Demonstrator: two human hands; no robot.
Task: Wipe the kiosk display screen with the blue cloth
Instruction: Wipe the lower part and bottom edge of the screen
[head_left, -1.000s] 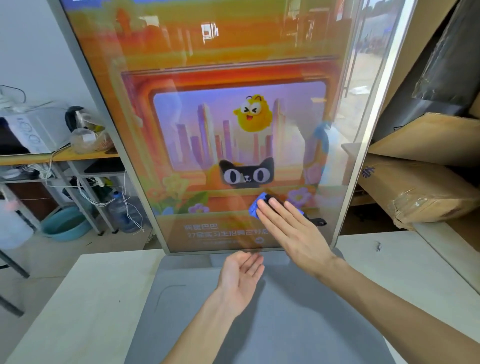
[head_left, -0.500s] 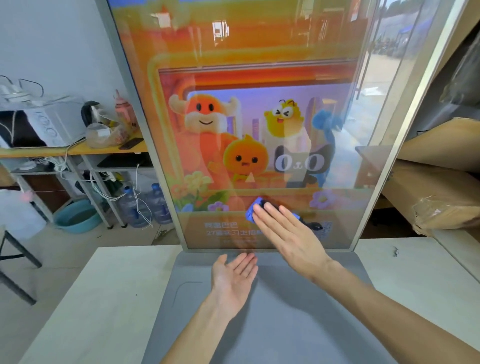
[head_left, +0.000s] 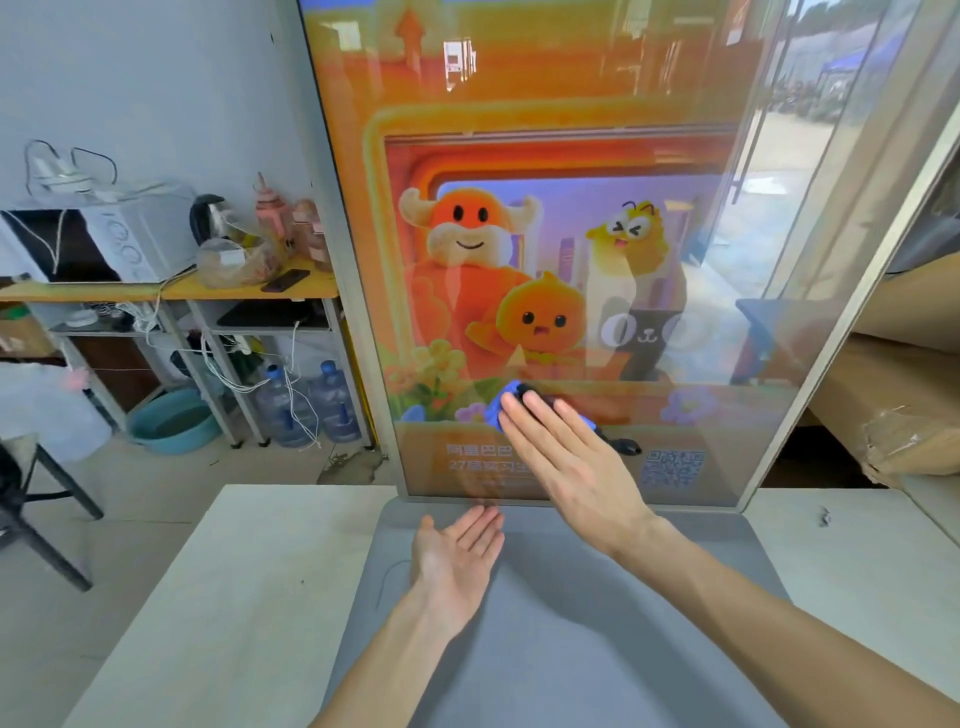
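Your right hand (head_left: 576, 462) lies flat on the lower part of the kiosk display screen (head_left: 571, 249), fingers straight and close together, pressing the blue cloth (head_left: 500, 404) against the glass; nothing is curled round it, the palm and fingers simply pin it. Only scraps of the cloth show: a blue bunch past your fingertips and a thin blue edge along the far side of the hand, with a dark bit trailing out toward the QR code (head_left: 674, 466). The cloth sits at the bottom of the cartoon picture, just above the band of white text, left of the QR code. Your left hand (head_left: 457, 556) is palm up, fingers loosely extended, with nothing in it, over the grey base (head_left: 571, 654) just short of the screen's bottom edge; whether it touches the base you cannot tell. The screen stands upright on that base, which rests on a white table (head_left: 234, 597). To the left, a yellow shelf (head_left: 171, 292) carries a microwave (head_left: 88, 244), a kettle (head_left: 210, 218) and a phone (head_left: 285, 279); below it stand two water bottles (head_left: 306, 402) and a teal basin (head_left: 174, 422). Cardboard boxes (head_left: 893, 410) are stacked to the right
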